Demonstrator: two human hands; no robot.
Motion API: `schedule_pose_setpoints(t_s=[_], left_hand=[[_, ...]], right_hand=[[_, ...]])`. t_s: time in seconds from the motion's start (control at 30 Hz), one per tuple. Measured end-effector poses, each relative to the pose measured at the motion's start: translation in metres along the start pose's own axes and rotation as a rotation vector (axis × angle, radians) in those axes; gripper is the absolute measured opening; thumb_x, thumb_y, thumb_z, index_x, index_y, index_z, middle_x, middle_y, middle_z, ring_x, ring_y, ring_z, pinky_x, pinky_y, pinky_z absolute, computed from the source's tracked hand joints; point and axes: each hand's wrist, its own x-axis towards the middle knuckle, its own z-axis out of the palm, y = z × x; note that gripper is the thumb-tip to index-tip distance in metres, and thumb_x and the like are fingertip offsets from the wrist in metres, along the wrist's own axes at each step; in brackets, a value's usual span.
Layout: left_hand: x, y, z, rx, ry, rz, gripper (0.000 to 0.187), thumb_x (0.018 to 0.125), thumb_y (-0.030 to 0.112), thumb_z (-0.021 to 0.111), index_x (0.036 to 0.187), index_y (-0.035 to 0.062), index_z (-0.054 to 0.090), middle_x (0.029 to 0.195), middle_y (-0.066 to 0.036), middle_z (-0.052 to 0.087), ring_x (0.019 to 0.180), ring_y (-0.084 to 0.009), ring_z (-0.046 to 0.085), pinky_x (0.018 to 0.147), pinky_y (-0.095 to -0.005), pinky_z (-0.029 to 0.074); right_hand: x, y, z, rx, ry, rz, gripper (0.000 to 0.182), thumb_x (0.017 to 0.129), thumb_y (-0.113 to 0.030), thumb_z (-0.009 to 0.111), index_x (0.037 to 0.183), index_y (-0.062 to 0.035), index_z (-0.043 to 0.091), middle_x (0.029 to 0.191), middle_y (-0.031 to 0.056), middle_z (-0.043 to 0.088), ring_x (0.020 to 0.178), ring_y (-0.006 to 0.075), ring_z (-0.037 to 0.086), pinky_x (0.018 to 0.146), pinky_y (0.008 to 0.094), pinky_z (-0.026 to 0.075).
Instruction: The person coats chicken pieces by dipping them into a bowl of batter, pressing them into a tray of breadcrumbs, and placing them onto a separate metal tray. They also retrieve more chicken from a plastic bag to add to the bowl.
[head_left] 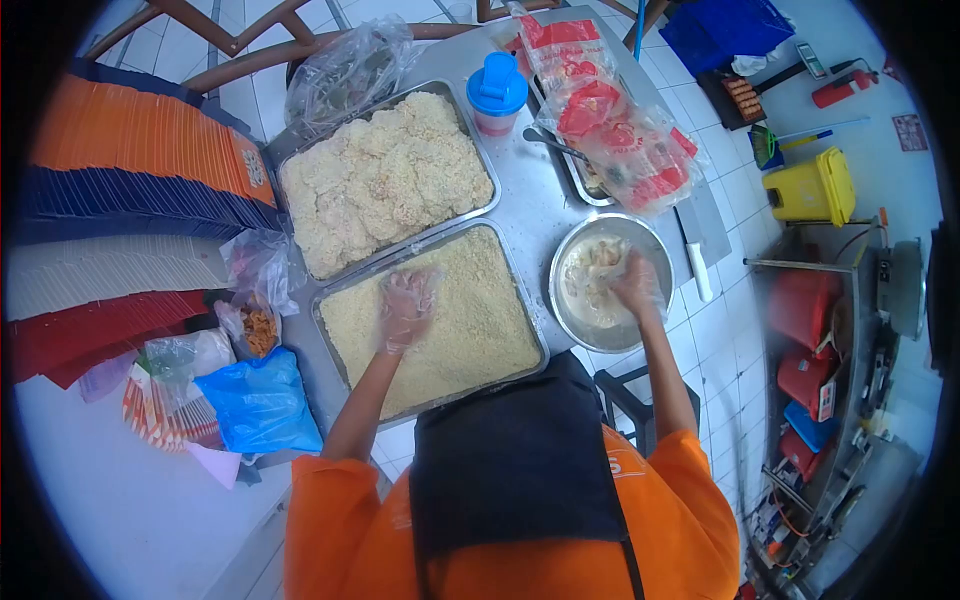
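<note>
My left hand [408, 306], in a clear plastic glove, rests on pale crumbs [470, 300] in a metal tray [542, 345]. Its fingers look spread, with nothing visible in them. My right hand [641, 287], also gloved, is at the right side of a steel bowl [567, 335]. Its fingertips reach down over the milky batter [590, 290], where pale lumps lie; blur hides whether they grip one. Behind the crumb tray, a second metal tray [492, 195] holds a heap of crumb-coated pieces [385, 175].
A blue-lidded cup [497, 92] stands behind the bowl. Red-and-white plastic packaging [620, 130] covers another tray. A white-handled knife [698, 270] lies at the table's right edge. Left are stacked folded cartons [150, 130] and a blue bag [260, 402].
</note>
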Motion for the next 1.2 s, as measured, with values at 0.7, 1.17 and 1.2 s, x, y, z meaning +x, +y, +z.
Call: schedule_pose_setpoints(t_s=[0.7, 1.17, 1.2], left_hand=[[-0.017, -0.04, 0.044, 0.421, 0.21, -0.238, 0.027, 0.084, 0.022, 0.053, 0.108, 0.0125, 0.061, 0.101, -0.007, 0.059, 0.096, -0.0265, 0.052, 0.08, -0.0431, 0.04], [0.028, 0.002, 0.011, 0.143, 0.165, 0.217, 0.013, 0.087, 0.027, 0.055, 0.089, 0.0156, 0.06, 0.087, -0.005, 0.059, 0.085, -0.0266, 0.056, 0.074, -0.0394, 0.041], [0.028, 0.0, 0.013, 0.145, 0.159, 0.212, 0.013, 0.087, 0.027, 0.055, 0.089, 0.0156, 0.06, 0.087, -0.005, 0.059, 0.085, -0.0266, 0.056, 0.074, -0.0394, 0.041]], right_hand=[[-0.021, 0.023, -0.041, 0.642, -0.105, 0.052, 0.023, 0.082, -0.009, 0.072, 0.101, -0.0011, 0.062, 0.089, 0.002, 0.065, 0.077, 0.0095, 0.059, 0.065, 0.0255, 0.049], [-0.032, 0.011, -0.023, 0.672, -0.135, 0.033, 0.034, 0.078, -0.002, 0.07, 0.111, 0.0002, 0.062, 0.094, 0.0078, 0.068, 0.083, 0.0135, 0.063, 0.07, 0.0282, 0.052], [-0.031, 0.011, -0.022, 0.668, -0.155, 0.037, 0.035, 0.078, -0.003, 0.071, 0.111, 0.0004, 0.062, 0.094, 0.0086, 0.068, 0.083, 0.0139, 0.064, 0.07, 0.0285, 0.052]])
